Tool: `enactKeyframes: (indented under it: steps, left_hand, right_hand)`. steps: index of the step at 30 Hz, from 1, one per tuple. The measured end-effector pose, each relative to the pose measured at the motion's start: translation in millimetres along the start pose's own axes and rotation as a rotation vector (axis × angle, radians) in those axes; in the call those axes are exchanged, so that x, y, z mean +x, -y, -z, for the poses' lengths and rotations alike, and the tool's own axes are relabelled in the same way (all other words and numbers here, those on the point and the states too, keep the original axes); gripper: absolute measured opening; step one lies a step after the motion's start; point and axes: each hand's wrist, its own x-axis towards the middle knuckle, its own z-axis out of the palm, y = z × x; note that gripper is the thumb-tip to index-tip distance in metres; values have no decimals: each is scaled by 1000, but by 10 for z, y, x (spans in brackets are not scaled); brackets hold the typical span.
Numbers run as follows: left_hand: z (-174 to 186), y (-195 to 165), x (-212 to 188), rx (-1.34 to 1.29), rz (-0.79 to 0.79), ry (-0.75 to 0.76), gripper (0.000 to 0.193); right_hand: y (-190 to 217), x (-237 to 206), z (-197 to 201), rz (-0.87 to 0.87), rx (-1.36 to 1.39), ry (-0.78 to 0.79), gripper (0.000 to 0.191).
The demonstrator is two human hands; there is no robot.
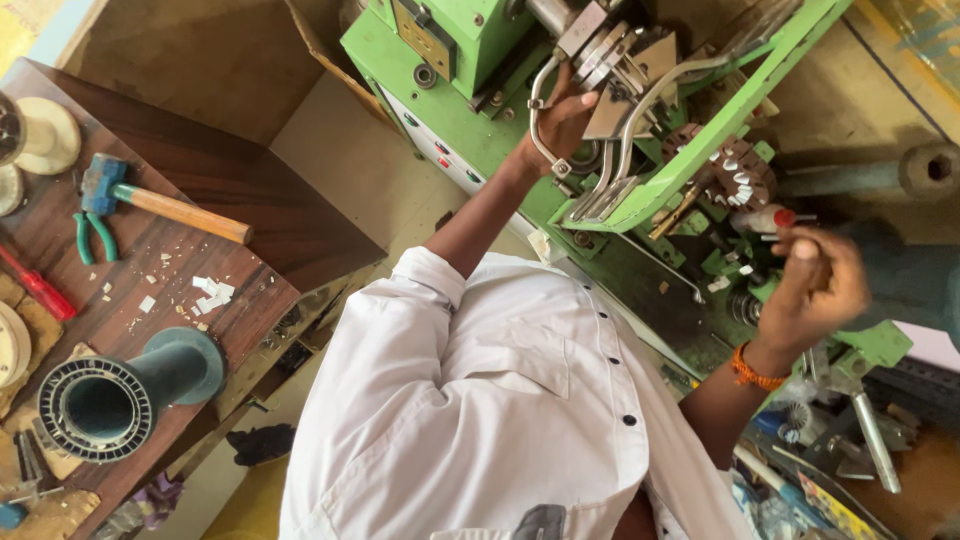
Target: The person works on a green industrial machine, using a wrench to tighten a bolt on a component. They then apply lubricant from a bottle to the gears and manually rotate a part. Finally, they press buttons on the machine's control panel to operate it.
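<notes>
My left hand (560,125) reaches forward and is closed around a curved metal lever (537,105) on the green machine (455,110). My right hand (815,285), with an orange band at the wrist, hovers over the machine's right side with its fingers curled and pinched together. A small white bottle with a red cap (765,218) lies just beyond its fingertips. Whether the fingers hold it or something smaller is unclear. A toothed brown part (738,175) sits on the machine between my hands. My white shirt fills the lower middle.
A dark wooden bench (250,200) at the left carries a hammer (165,205), green-handled pliers (95,238), a red screwdriver (35,285), a teal ribbed tube (120,390) and white scraps. Loose metal tools (870,435) lie at the lower right. A grey pipe (905,172) lies at the right.
</notes>
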Motion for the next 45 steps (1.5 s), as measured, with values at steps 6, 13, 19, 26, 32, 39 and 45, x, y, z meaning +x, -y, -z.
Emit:
enactKeyframes:
  steps: [6,13,19,26,32,39,45]
  left_hand:
    - [253,108,-165,-154,11,140,98]
    - [178,312,-372,121,388,-11,99]
    - [-85,402,-183,508,532,186,76]
    - [-237,486,11,895,394,544,74]
    - [-47,617,-89,849,344,480,65]
    - [-89,277,-479,914,99,43,44]
    - [217,-232,-1628,919,-129,-435,34]
  right_hand:
    - [-57,74,-19,-107,-49,35,39]
    - [-157,147,-84,-213,-122,47,43]
    - [-199,212,-161,-166,-70,151,51]
    - [-377,151,-190,-169,-102,85,50]
    - [-655,-318,-265,-321,26,-52,49]
    - [-1039,-426,-202,-286,348,-198,35]
    - [-1892,-400,-194,-273,444,-168,20]
